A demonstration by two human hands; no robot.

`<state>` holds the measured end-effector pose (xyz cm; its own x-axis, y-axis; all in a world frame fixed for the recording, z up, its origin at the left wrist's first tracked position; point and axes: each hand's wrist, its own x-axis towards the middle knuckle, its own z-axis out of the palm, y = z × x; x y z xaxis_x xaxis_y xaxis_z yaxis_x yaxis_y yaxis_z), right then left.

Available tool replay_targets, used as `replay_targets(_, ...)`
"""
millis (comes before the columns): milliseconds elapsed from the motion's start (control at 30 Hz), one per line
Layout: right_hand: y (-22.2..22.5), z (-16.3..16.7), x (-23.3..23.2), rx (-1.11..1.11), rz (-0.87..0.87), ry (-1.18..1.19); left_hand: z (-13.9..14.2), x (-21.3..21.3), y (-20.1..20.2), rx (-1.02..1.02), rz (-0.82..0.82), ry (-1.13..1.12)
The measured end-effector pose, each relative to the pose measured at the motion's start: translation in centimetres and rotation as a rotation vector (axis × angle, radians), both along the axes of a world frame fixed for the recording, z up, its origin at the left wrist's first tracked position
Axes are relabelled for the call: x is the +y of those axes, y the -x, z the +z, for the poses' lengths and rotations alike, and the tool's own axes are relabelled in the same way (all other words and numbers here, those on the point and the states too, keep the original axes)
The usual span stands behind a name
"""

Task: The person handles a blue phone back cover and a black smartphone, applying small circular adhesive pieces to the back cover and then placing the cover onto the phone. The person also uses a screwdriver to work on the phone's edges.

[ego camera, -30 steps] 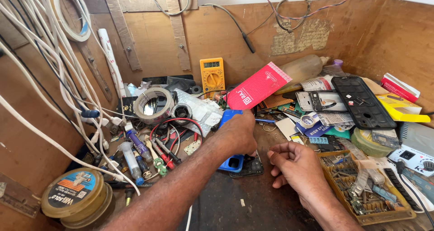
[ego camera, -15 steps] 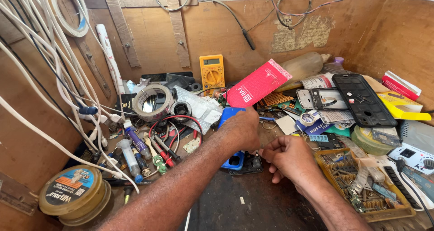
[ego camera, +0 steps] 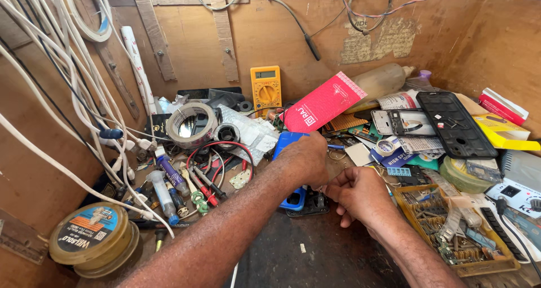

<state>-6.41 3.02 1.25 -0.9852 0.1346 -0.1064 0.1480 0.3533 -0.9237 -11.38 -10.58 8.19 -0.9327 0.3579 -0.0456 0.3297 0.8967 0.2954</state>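
Observation:
My left hand (ego camera: 304, 159) lies knuckles up over a blue plastic holder (ego camera: 294, 199), its fingers closed around it. A dark small circuit board (ego camera: 311, 207) lies under the holder's near end. My right hand (ego camera: 360, 195) sits just right of the left hand, fingers curled and pinched together at the holder's side. Whatever is between the fingertips is hidden. A red flat packet (ego camera: 322, 102) leans just behind the hands.
A yellow multimeter (ego camera: 266, 88) stands against the back wall. A tape roll (ego camera: 191, 123), red wires (ego camera: 217, 153) and tubes (ego camera: 163, 195) lie left. A solder tin (ego camera: 93, 237) sits at the near left. A tray of parts (ego camera: 451, 231) and a black phone frame (ego camera: 453, 124) lie right. White cables (ego camera: 67, 96) hang left.
My right hand has moved up and left from flat on the bench to beside my left hand, and its fingers have curled together. The left hand stays on the blue holder.

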Motion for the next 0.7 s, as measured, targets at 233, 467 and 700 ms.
replay_targets(233, 0.32, 0.12, -0.06, -0.021, -0.008, 0.008, -0.26, 0.14, 0.37, -0.009, -0.033, 0.009)
replay_targets(467, 0.05, 0.18, -0.18, -0.047, -0.029, 0.026, -0.74, -0.05, 0.1, 0.035, -0.041, -0.041)
replay_targets(700, 0.08, 0.22, -0.17, -0.053, -0.018, 0.066, -1.0, 0.06, 0.42, 0.049, -0.025, -0.061)
